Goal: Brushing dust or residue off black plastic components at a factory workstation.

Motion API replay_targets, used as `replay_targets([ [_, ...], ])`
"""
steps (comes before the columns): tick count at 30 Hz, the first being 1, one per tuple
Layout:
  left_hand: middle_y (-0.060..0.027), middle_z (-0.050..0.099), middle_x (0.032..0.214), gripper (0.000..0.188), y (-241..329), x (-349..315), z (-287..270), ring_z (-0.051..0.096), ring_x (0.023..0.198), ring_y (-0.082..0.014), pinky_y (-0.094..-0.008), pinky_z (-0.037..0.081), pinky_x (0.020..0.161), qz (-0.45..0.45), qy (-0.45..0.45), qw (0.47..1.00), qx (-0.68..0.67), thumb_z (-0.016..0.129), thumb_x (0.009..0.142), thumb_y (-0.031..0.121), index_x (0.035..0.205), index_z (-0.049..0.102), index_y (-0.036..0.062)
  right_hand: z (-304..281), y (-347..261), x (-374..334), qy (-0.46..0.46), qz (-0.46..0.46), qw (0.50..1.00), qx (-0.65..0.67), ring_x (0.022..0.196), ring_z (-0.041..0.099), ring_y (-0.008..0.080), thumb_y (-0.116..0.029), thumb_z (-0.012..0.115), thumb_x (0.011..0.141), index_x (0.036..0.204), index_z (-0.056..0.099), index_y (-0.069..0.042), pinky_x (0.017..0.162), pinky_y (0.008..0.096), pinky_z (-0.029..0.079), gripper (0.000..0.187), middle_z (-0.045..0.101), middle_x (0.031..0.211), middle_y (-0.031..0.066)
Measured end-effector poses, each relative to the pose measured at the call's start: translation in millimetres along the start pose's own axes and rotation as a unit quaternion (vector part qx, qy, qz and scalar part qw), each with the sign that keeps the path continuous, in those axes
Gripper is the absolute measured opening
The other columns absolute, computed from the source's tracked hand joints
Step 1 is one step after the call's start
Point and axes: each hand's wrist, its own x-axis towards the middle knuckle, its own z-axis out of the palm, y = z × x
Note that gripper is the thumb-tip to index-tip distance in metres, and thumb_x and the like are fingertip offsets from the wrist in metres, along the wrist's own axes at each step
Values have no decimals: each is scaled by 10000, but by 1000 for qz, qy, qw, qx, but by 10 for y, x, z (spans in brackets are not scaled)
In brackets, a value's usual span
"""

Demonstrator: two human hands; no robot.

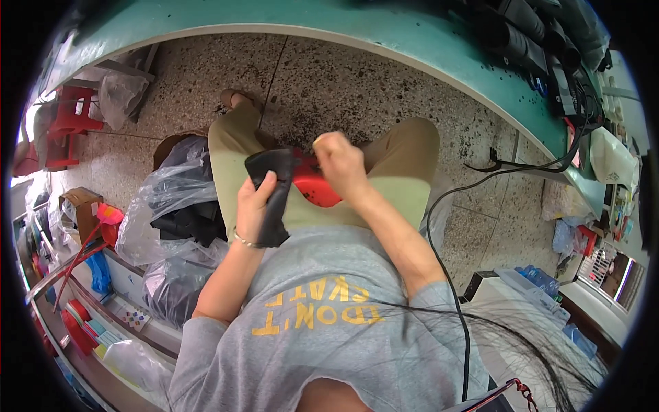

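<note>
My left hand is closed on a long flat black piece that looks like leather or coated fabric. The thumb lies across its face, the upper end is broad and dark, and the lower end hangs beside my wrist. Close by on the right, my right hand is raised in a fist. A small yellowish bit shows at its fingertips, too small to name. Between my legs, under the hands, is a red stool seat with black scraps on it.
Ahead curves a green-topped table, with black tubular goods at its right. A black cable runs down my right side. Plastic bags of black pieces stand at my left. Dark scraps litter the speckled floor. Red stools stand far left.
</note>
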Motion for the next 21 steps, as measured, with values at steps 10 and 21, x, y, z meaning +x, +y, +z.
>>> replay_targets([
  [10, -10, 580, 952, 223, 3, 48, -133, 546, 805, -74, -203, 451, 687, 7, 11, 998, 56, 512, 907, 164, 1081, 525, 26, -422, -491, 158, 36, 85, 994, 65, 782, 589, 218, -11, 661, 721, 791, 643, -35, 837, 360, 432, 76, 647, 805, 63],
  [21, -20, 591, 921, 196, -94, 29, -100, 556, 748, -74, -214, 478, 641, 28, 3, 999, 24, 538, 895, 137, 1056, 521, 26, -246, -529, 8, -14, 344, 866, 363, 770, 569, 90, -6, 630, 790, 871, 640, 21, 690, 228, 472, 86, 626, 843, 42],
])
